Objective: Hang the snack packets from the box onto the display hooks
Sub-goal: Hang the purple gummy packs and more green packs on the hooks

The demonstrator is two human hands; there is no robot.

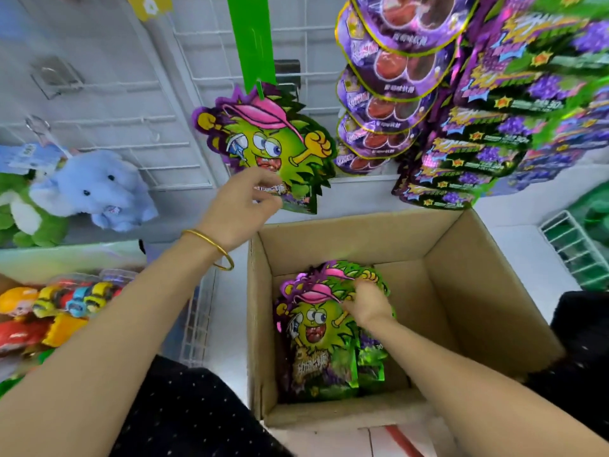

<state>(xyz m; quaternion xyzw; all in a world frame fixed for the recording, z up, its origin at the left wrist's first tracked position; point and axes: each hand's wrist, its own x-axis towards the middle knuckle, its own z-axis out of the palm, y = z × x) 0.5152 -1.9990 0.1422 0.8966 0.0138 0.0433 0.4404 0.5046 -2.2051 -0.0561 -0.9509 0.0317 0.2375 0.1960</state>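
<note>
Wire grid (158,133): white display panel across the upper left and centre of the frame.
Cardboard box (478,291): open, lower centre, mostly emptied.
Purple packets (478,127): dense hung rows, upper right, just beside the working spot.
Hung packet (270,143): green cartoon-face snack pack, centre of the frame, hanging below a green strip (253,44). More of the same sit behind it. The hook itself is hidden.
Boxed packets (316,341): small stack of the same pack on the box floor, toward its left wall.
Left hand (240,209): raised at centre, fingers curled, pinching the lower edge of the hung packet.
Right hand (367,308): down inside the box, fingers closed on the top edge of the uppermost boxed packet.
Step (judged): fetching the next pack while steadying the hung ones.
Risk 1: two packs lifting together, since the stack is slick and overlapped.
Risk 2: a tug from the left-hand pinch could slide the hung packs off the hook end.
Risk 3: missing the hang hole, because the hook tip is crowded and out of sight.
</note>
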